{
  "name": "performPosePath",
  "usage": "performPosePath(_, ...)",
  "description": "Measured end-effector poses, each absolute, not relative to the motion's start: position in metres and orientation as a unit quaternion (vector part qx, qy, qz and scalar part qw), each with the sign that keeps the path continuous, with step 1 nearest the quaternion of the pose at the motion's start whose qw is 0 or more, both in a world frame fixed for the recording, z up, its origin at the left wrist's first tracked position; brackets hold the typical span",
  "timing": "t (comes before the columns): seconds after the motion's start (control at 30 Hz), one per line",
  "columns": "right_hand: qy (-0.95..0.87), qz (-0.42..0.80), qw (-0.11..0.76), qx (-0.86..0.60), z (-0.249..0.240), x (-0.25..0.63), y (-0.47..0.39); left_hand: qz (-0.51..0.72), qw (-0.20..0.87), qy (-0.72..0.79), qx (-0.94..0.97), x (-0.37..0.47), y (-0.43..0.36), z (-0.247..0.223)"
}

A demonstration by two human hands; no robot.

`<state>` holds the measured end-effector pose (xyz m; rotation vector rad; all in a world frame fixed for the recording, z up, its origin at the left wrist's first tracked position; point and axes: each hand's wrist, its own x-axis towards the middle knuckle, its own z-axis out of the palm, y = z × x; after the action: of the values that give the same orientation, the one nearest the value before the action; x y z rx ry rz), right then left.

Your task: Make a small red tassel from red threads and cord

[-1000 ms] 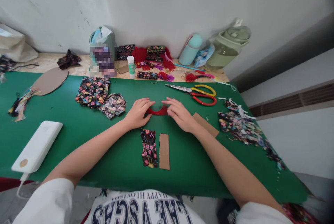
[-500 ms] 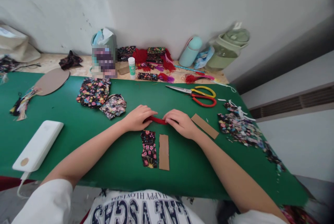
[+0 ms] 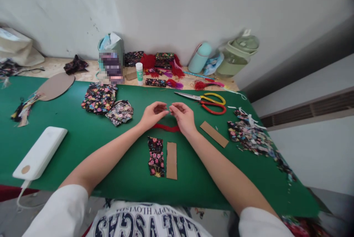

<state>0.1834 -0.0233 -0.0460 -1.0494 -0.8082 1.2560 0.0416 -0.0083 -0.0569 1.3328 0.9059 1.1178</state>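
A red strip (image 3: 167, 128) lies on the green mat, just below both hands. My left hand (image 3: 155, 114) is raised above the strip's left end, fingers curved and apart, with nothing visible in it. My right hand (image 3: 182, 116) faces it, thumb and fingertips pinched together; anything between them is too small to make out. Nearer my body, a floral fabric piece (image 3: 156, 157) lies beside an upright cardboard strip (image 3: 172, 160). Another cardboard strip (image 3: 214, 134) rests slantwise to the right of my right hand.
Scissors (image 3: 211, 103) with yellow and red handles lie behind my right hand. Fabric scraps (image 3: 249, 133) are heaped at the right, folded floral cloth (image 3: 99, 98) at the left. A white power bank (image 3: 40, 153) sits front left; a glue stick (image 3: 139, 73) stands behind.
Both hands have lifted off the red strip and moved slightly away from my body, fingertips now near each other. The red strip lies released on the mat.
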Motion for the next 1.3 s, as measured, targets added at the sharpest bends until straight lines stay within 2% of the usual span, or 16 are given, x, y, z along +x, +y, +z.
performPosePath(0.1, -0.352, 0.546, 0.601, -0.465, -0.053, 0.181, -0.029, 0.460, 0.574, 0.359, 0.575, 0.041, -0.011, -0.057)
performPosePath(0.43, -0.394, 0.509, 0.593, -0.484, -0.053, 0.181, -0.031, 0.485, 0.498, 0.410, 0.591, 0.034, -0.011, -0.055)
performPosePath(0.73, -0.447, 0.477, 0.581, -0.485, -0.054, 0.182, -0.033, 0.492, 0.536, 0.405, 0.554, 0.033, -0.008, -0.053)
performPosePath(1.3, -0.646, 0.196, 0.565, -0.474, -0.044, 0.176, -0.048, 0.532, 0.652, 0.395, 0.369, 0.046, -0.020, -0.044)
